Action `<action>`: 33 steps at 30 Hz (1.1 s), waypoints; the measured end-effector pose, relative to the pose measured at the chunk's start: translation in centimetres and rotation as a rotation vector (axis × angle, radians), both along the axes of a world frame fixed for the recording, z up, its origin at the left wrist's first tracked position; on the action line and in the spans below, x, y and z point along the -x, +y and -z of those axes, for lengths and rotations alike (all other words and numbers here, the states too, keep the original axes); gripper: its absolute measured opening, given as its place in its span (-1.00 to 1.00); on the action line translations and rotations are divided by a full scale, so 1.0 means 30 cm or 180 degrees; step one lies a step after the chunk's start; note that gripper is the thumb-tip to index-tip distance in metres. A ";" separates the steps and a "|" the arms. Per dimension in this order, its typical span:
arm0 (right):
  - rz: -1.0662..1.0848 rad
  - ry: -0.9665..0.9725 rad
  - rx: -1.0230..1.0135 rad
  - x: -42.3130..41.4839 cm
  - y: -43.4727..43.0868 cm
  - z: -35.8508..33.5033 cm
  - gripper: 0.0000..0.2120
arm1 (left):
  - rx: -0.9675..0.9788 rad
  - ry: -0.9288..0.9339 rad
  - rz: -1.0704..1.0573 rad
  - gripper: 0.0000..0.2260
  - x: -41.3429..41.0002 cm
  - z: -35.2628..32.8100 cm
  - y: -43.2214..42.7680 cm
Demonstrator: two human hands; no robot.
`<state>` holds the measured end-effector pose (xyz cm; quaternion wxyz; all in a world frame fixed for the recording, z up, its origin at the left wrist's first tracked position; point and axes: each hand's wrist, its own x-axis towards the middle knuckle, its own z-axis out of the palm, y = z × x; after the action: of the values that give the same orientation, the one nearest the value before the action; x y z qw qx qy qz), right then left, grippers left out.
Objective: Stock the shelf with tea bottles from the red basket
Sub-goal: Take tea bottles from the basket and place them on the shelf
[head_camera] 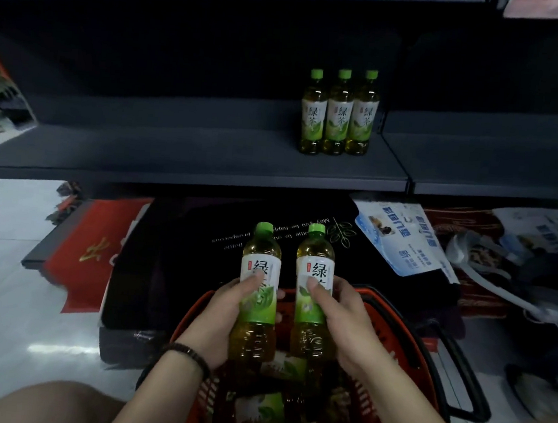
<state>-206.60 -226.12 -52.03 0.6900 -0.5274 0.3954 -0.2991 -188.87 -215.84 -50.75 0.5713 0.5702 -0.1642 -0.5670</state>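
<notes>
My left hand [220, 320] grips a green-capped tea bottle [261, 260] upright above the red basket [404, 334]. Close beside it, my right hand [345, 326] holds a second tea bottle [315, 264], also upright. Several more tea bottles [265, 407] lie on their sides inside the basket, below my wrists. On the dark shelf [191, 157], three tea bottles [339, 112] stand in a row near its right end, well beyond my hands.
An upright divider [383, 122] sits just right of the shelved bottles, with another shelf section [491, 168] beyond it. Dark and red bags [174, 256] and a blue-white packet [402, 237] lie on the floor under the shelf. My knees frame the basket.
</notes>
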 end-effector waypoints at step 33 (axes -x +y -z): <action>0.0469 0.0750 0.2332 -0.671 -0.861 -0.330 -0.46 | 0.1326 -0.2172 -0.0940 -0.72 -0.629 -0.297 -0.898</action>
<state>-186.47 -251.96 -42.12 0.3826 -0.7397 0.3757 -0.4065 -170.01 -242.77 -41.85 0.6623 0.6149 -0.3715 -0.2126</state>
